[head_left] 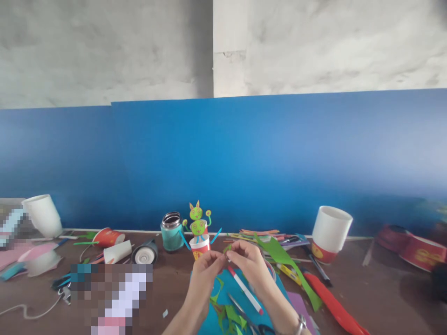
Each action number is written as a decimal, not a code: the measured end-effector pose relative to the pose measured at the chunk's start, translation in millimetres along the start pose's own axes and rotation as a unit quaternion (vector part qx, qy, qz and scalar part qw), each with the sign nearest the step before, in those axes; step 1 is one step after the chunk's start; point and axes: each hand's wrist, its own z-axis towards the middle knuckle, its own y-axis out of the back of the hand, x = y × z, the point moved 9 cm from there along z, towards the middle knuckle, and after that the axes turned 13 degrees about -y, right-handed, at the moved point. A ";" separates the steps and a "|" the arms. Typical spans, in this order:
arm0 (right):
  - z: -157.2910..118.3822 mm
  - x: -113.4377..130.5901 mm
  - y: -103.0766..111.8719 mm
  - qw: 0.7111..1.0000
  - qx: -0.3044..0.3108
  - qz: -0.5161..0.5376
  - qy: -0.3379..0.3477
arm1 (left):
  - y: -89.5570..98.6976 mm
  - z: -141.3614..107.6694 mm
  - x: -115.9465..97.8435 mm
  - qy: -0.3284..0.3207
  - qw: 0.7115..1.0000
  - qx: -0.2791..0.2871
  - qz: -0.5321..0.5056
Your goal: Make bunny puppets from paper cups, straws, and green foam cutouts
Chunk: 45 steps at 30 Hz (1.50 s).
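Note:
Both hands meet above the blue sheet (pixel 206 321), near the middle. My left hand (pixel 208 270) is closed, its thumb and finger pinching at a small green piece (pixel 227 249). My right hand (pixel 246 260) pinches the same piece from the other side. Just behind them stands a red and white paper cup (pixel 200 245) with a green cat-faced figure (pixel 198 218) and blue strips on it. Below the hands lie a white marker with pink ends (pixel 245 291), scissors (pixel 244 314) and green paper scraps (pixel 225 316).
A teal thermos (pixel 172 232) stands left of the cup figure, its dark lid (pixel 145 255) nearby. White stacked cups (pixel 330 232) are at the right. Green paper (pixel 288 265) and a long red item (pixel 331 302) lie right of my hands. Blue panels rise behind.

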 end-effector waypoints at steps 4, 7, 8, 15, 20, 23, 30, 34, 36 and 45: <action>-1.6 3.1 -3.4 0.997 0.009 -0.079 0.021 | -0.8 0.2 -1.0 -0.012 1.000 0.010 -0.006; -2.3 5.4 -4.3 0.990 0.005 -0.136 0.041 | -0.6 0.3 -1.2 -0.018 1.000 0.010 -0.002; -2.4 6.3 -3.9 0.988 0.004 -0.145 0.045 | -1.0 0.2 -2.0 -0.018 1.000 0.010 -0.005; -2.6 8.7 -3.6 0.989 0.072 -0.126 0.025 | -10.3 -1.4 -9.7 0.033 0.997 0.053 -0.036; -4.0 5.7 -1.1 0.989 0.090 -0.117 0.012 | -10.8 1.1 -8.8 0.034 0.995 0.089 -0.035; -6.1 5.2 -2.8 0.987 0.112 -0.119 0.005 | -9.3 1.1 -6.3 0.044 0.994 0.100 -0.023; -11.4 6.1 -7.0 0.979 0.166 -0.119 0.000 | -12.1 -2.3 -16.5 0.037 0.988 0.147 0.012; -11.9 3.7 -6.2 0.979 0.166 -0.121 -0.007 | -15.6 -3.5 -20.0 0.033 0.984 0.173 0.015; -12.2 3.3 -5.7 0.979 0.161 -0.126 -0.010 | -16.1 -3.9 -20.8 0.033 0.984 0.175 0.021; -6.5 9.3 1.8 0.984 0.064 -0.164 0.023 | -8.7 6.3 -18.4 -0.018 0.987 0.138 0.085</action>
